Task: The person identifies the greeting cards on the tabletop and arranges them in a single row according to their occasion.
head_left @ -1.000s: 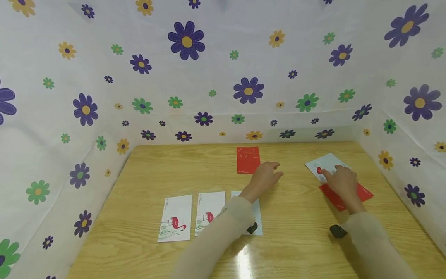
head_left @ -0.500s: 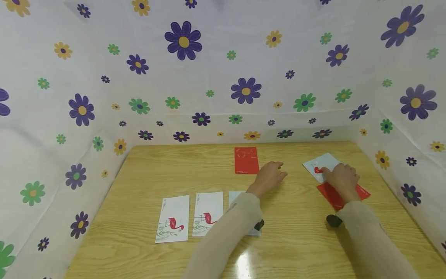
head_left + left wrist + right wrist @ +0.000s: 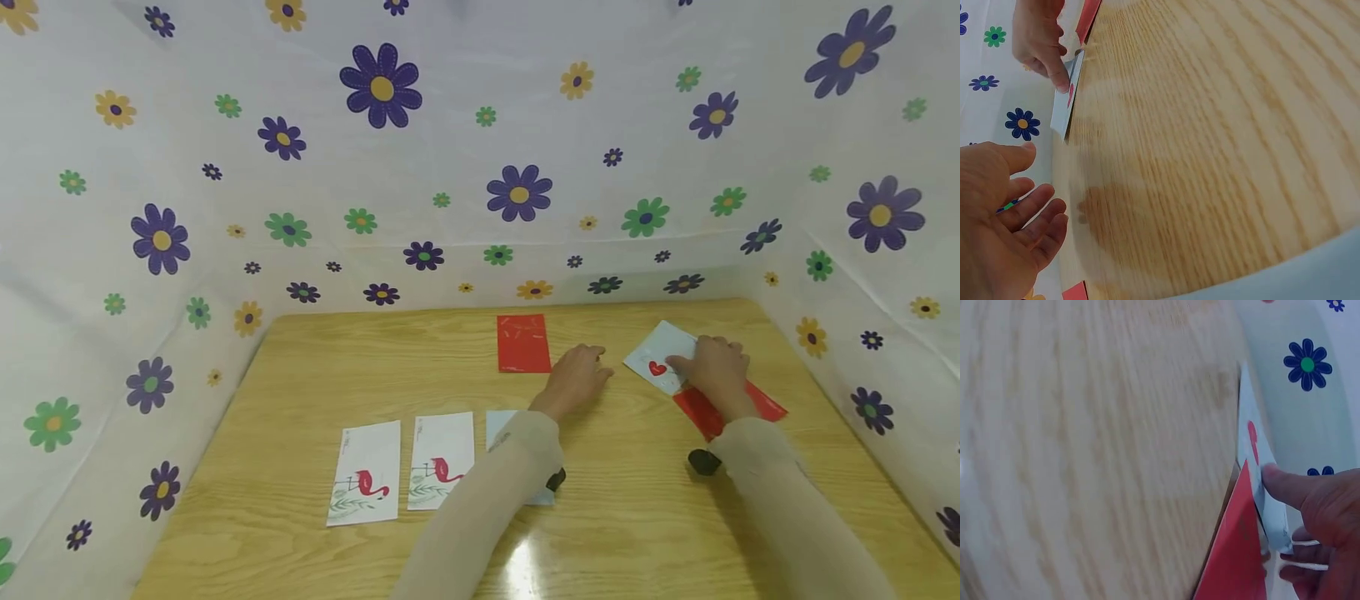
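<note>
My right hand (image 3: 716,371) pinches a pale blue card with a red heart (image 3: 660,350) at the right of the table. In the right wrist view, the thumb lies on the upper face of this card (image 3: 1266,509) and the fingers are below its edge. Partly under that hand is a red card (image 3: 765,406), overlapped by the blue one. My left hand (image 3: 576,382) holds nothing; in the left wrist view its fingers (image 3: 1034,209) are loosely bent above the wood. Another red card (image 3: 523,343) lies just beyond the left wrist.
Two white flamingo cards (image 3: 364,473) lie side by side at the front left. A pale blue card (image 3: 501,423) beside them is partly hidden by my left forearm. Flower-patterned cloth (image 3: 442,150) walls in the wooden table (image 3: 337,358) at the back and sides.
My right hand has shifted left with the heart card, uncovering more of the heart. The left hand moved slightly right, then stayed about still. The head view has turned a little to the right.
</note>
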`<state>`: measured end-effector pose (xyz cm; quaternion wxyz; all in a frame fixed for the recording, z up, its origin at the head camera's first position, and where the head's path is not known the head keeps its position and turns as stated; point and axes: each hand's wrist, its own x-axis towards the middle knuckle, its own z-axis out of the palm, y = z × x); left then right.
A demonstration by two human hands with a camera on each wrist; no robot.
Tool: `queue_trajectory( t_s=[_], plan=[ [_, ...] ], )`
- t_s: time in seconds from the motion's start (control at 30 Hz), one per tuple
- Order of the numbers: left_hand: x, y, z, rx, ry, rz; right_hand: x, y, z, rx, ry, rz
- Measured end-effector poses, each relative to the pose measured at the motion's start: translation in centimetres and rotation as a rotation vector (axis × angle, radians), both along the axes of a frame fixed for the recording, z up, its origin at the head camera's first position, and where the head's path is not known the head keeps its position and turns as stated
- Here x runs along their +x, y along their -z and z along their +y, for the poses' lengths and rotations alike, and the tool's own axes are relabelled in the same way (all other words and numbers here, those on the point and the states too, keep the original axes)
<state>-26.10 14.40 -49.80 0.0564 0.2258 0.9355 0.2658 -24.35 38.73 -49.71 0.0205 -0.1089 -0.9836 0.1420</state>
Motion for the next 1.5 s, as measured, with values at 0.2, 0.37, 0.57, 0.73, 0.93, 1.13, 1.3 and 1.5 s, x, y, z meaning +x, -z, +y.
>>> queue_trajectory(
  t_s=[0.2,0.37,0.57,0.73,0.93,1.13,1.3,1.5],
  plan=[
    [-0.1,0.3,0.2,-0.013,-0.009,0.018,-0.9,0.1,-1.0,-0.128,-0.113,0.014],
    [-0.3,0.2,0.2,0.038,-0.025,0.027,-1.1,0.3,-1.7,-0.261,-0.148,0.043],
    [-0.6,0.0,0.4,0.094,-0.057,0.040,-0.6,0.6,-2.8,-0.314,-0.238,0.099],
    [-1.0,0.4,0.6,0.097,-0.084,0.031,0.2,0.8,-3.4,-0.327,-0.328,0.199],
    [-1.1,0.3,0.3,0.170,-0.068,0.039,1.1,0.2,-4.3,-0.369,-0.357,0.228],
    [-1.0,-0.1,-0.7,0.326,-0.045,0.022,1.6,0.0,-4.7,-0.404,-0.349,0.260],
    [-1.1,-0.6,-1.6,0.368,-0.037,0.029,2.2,-0.8,-5.0,-0.478,-0.318,0.257],
    [-0.6,-1.8,-3.2,0.411,-0.015,-0.001,3.2,-2.5,-5.6,-0.624,-0.287,0.193]
  ],
)
